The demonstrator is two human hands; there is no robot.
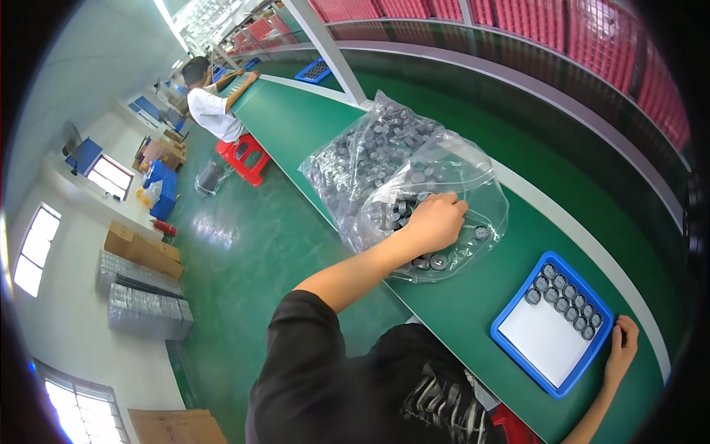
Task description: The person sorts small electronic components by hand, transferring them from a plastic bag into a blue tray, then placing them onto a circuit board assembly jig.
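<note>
My left hand point(438, 220) reaches into the mouth of a large clear plastic bag point(484, 166). Its fingers are curled down among the parts, and whatever they grip is hidden beneath the hand. Small round dark-grey plastic parts point(396, 140) fill the bag in a heap, with a few loose ones point(438, 262) near its opening. My right hand point(625, 344) rests on the table beside the right edge of a blue tray point(504, 342), fingers loosely bent and apart, with nothing seen in it. Several round grey parts point(570, 291) stand in rows at the tray's far side, over a white bottom.
The long green worktable point(285, 115) has a pale raised rail point(584, 237) along its far edge and a metal post point(325, 52). Farther left, a person point(214, 103) sits at the table near a red stool point(244, 157). Boxes point(144, 248) line the wall.
</note>
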